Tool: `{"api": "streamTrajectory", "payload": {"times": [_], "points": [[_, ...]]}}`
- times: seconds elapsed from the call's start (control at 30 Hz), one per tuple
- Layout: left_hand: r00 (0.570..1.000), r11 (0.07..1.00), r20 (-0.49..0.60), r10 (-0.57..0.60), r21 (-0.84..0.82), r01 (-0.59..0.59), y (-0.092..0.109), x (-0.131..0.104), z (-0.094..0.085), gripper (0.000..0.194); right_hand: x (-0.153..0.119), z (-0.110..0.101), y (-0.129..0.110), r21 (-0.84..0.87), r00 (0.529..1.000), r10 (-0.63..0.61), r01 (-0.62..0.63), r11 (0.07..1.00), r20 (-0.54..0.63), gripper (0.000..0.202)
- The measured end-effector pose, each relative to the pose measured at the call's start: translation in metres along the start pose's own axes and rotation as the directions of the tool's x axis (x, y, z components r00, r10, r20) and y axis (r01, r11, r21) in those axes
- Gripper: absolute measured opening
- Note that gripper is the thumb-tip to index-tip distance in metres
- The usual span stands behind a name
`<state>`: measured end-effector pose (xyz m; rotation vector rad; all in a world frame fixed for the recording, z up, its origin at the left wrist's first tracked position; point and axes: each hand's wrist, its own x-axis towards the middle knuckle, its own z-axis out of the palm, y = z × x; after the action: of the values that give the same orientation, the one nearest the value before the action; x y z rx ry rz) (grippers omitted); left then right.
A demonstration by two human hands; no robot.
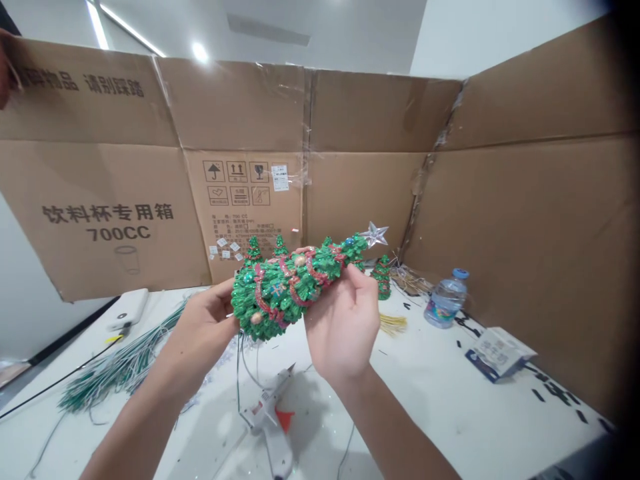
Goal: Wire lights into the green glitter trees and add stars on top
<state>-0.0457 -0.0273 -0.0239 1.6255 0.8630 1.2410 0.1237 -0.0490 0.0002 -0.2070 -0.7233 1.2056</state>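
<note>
A small green Christmas tree ornament lies tilted on its side between my hands, above the table. Red garland, coloured baubles and glitter cover it, and a clear star sits on its tip at the right. My left hand grips the wide base, its fingers partly hidden behind the tree. My right hand supports the narrower end from below and behind, near the tip. Under the tree, a white glue gun with an orange trigger rests on the tabletop. Thin wires hang below the base.
Cardboard panels wall the table's back and right. Smaller trees stand behind. A bundle of green and white wires lies left, near a white device. A water bottle and a packet are right. Another person's hand touches the cardboard.
</note>
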Motion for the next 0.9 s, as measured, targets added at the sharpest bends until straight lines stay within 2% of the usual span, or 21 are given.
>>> {"api": "streamTrajectory", "payload": {"times": [0.13,0.23,0.37,0.47,0.67,0.9], "points": [[1.000,1.000,-0.013,-0.020,-0.013,0.019,-0.005,0.001,-0.004,0.051,-0.002,0.001,0.000,-0.016,1.000,-0.010,0.010,1.000,-0.011,0.030],[0.998,0.992,-0.004,-0.068,-0.108,0.067,-0.006,0.001,-0.001,0.045,-0.003,0.001,0.000,-0.016,1.000,-0.007,0.007,1.000,-0.017,0.028],[0.981,0.950,0.094,-0.169,-0.251,0.187,-0.008,0.002,0.006,0.040,-0.005,0.002,0.000,0.007,0.999,0.010,-0.010,1.000,-0.033,0.027],[0.972,0.926,0.136,-0.189,-0.304,0.223,-0.010,0.002,0.011,0.033,-0.006,0.002,-0.001,0.024,0.999,0.006,-0.006,1.000,-0.037,0.024],[0.971,0.907,0.169,-0.170,-0.358,0.221,-0.010,0.000,0.015,0.030,-0.007,0.002,-0.001,0.063,1.000,0.027,-0.027,0.998,-0.007,0.022],[0.982,0.921,0.155,-0.112,-0.355,0.161,-0.009,-0.002,0.018,0.051,-0.010,0.002,0.004,0.107,1.000,-0.018,0.018,0.994,0.003,0.016]]}}
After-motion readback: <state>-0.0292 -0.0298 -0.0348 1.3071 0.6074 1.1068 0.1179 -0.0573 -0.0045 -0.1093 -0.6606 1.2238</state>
